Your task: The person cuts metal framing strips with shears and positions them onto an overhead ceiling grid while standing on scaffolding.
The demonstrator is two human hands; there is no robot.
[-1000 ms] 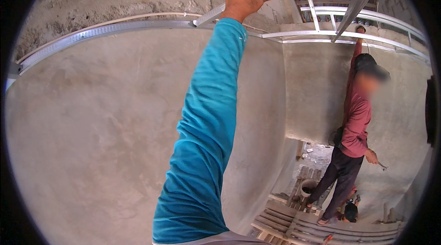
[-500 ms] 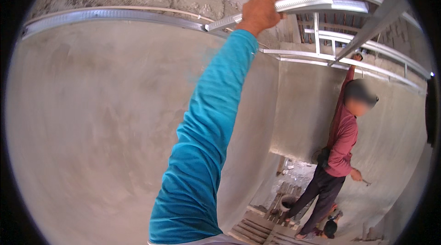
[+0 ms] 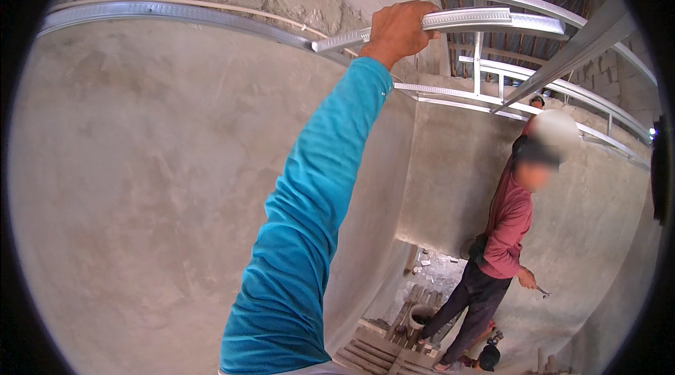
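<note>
My left hand [image 3: 399,32], in a blue sleeve [image 3: 302,206], is raised high and closed around a ribbed metal ceiling channel [image 3: 467,19]. The channel runs past both sides of my fist, its left end close to the metal wall angle [image 3: 176,10] along the plastered wall. Against its right part lies another metal channel [image 3: 538,22]. My right hand is out of view.
A co-worker in a red shirt [image 3: 510,224] stands at the right, a small tool [image 3: 543,292] in one lowered hand. Metal framing [image 3: 562,86] spans overhead. Below are wooden planks [image 3: 373,350], a bucket [image 3: 422,314] and another person [image 3: 489,355], low down.
My view has shifted slightly, so the wall and co-worker sit further left. My left hand keeps its hold on the channel. The co-worker's head is lower in view.
</note>
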